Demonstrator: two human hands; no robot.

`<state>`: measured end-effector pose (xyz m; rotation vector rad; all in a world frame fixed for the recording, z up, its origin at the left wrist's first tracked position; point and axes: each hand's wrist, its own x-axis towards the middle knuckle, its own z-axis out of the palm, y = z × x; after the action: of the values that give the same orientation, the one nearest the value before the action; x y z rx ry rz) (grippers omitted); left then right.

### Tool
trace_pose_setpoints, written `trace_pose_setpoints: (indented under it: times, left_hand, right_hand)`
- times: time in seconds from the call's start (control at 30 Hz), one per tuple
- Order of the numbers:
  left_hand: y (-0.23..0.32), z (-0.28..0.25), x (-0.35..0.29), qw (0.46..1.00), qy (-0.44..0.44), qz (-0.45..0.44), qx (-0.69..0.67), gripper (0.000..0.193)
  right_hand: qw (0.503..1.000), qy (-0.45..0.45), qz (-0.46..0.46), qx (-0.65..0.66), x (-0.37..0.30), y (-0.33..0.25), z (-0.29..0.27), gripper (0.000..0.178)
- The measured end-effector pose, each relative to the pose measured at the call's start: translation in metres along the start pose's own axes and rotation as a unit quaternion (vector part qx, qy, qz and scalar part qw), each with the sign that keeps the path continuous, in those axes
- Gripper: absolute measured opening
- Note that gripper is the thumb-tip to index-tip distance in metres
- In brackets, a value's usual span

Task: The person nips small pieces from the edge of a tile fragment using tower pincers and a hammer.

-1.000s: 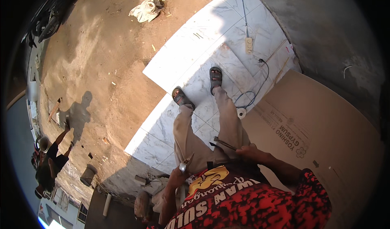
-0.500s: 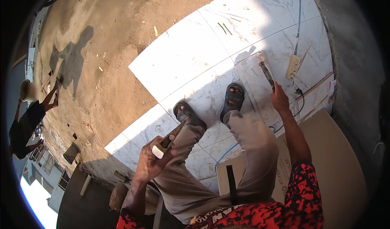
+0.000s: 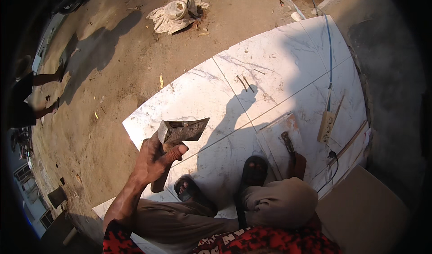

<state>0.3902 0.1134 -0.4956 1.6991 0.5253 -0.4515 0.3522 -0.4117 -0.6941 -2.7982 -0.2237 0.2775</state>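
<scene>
My left hand [image 3: 150, 161] is raised over the tiles with its fingers wrapped round the wooden handle of a hatchet [image 3: 185, 130]. The grey metal head sits above my thumb, its slanted edge pointing right. Beyond my right knee, my right hand [image 3: 299, 165] is closed on a narrow dark metal tool [image 3: 288, 142]; its kind is not clear. That tool is above a loose, dusty tile [image 3: 281, 132] lying on the tiled floor [image 3: 202, 92]. My knee hides part of the right forearm. Both my feet, in dark sandals, rest on the tiles.
A cream power strip [image 3: 326, 127] with a blue cable lies at right, near thin wooden strips [image 3: 353, 141]. A cardboard sheet [image 3: 369, 204] is at lower right. Small dark sticks [image 3: 245, 83] lie on the tiles. A sack [image 3: 175, 13] sits on bare earth; another person is at far left.
My left hand has lifted the hatchet up and forward, turning its head sideways. My right hand and its tool are lower in view, now partly behind my knee. The view has tilted further ahead.
</scene>
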Motion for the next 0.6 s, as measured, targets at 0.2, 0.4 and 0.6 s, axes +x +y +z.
trace_pose_setpoints:
  times: [0.2, 0.4, 0.6]
  left_hand:
    - [0.003, 0.006, -0.009, 0.994, -0.043, 0.058, 0.088, 0.034]
    - [-0.007, 0.02, -0.008, 0.994, -0.092, 0.064, -0.021, 0.026]
    - [-0.019, 0.051, 0.004, 0.982, -0.148, -0.021, -0.113, 0.032]
  right_hand:
    - [0.992, 0.033, -0.122, 0.009, 0.084, -0.044, -0.018, 0.033]
    - [0.96, 0.148, -0.229, 0.065, 0.296, -0.135, 0.038, 0.032]
    - [0.985, 0.087, -0.124, -0.083, 0.34, -0.133, 0.079, 0.014]
